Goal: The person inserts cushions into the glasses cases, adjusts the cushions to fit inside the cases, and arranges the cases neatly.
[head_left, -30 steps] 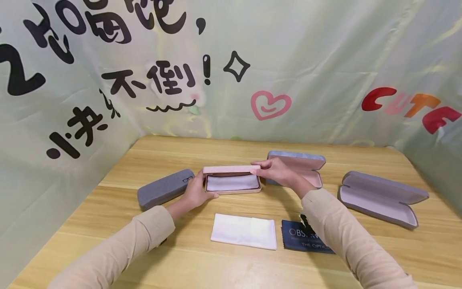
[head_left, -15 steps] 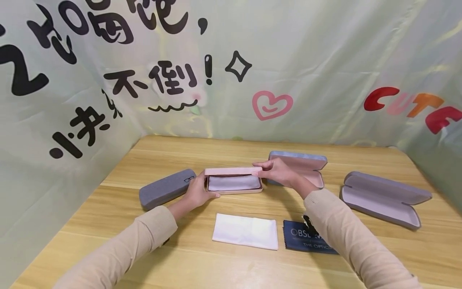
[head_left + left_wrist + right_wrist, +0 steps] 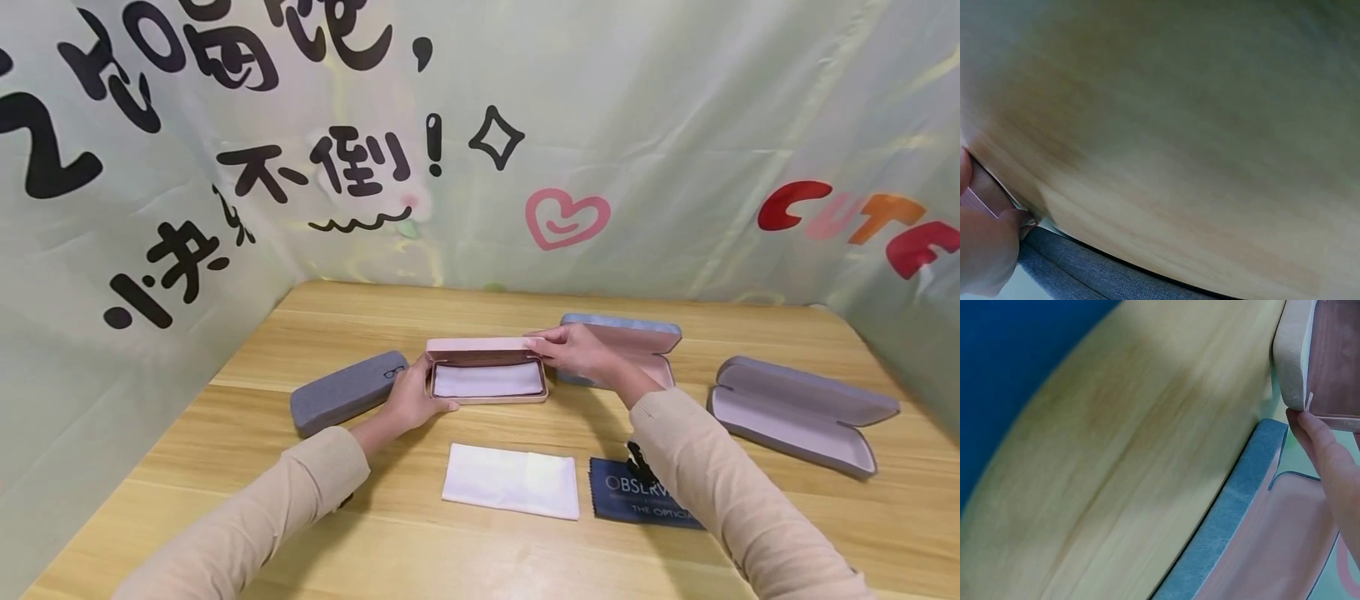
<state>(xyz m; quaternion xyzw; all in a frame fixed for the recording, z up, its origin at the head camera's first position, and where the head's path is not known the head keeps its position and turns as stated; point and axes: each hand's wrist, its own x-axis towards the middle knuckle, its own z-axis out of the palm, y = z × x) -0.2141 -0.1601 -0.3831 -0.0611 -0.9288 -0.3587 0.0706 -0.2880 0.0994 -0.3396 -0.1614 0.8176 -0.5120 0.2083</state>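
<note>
Pink case [image 3: 487, 358], lid [image 3: 476, 344] partly up, between two hands
On the worktop [image 3: 375, 533], the left hand [image 3: 411, 398] grips its left end; the right hand [image 3: 581, 350] pinches the lid's right end. Cloth [image 3: 487, 381] lies inside.

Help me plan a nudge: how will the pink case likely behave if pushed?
The pink case would probably slide, not roll, being low and boxy. Its straight-sided form suggests stiffness. Its lid, held raised by the right hand, may swing.

Bright light leaves soft glare on the tabletop [image 3: 517, 554].
</note>
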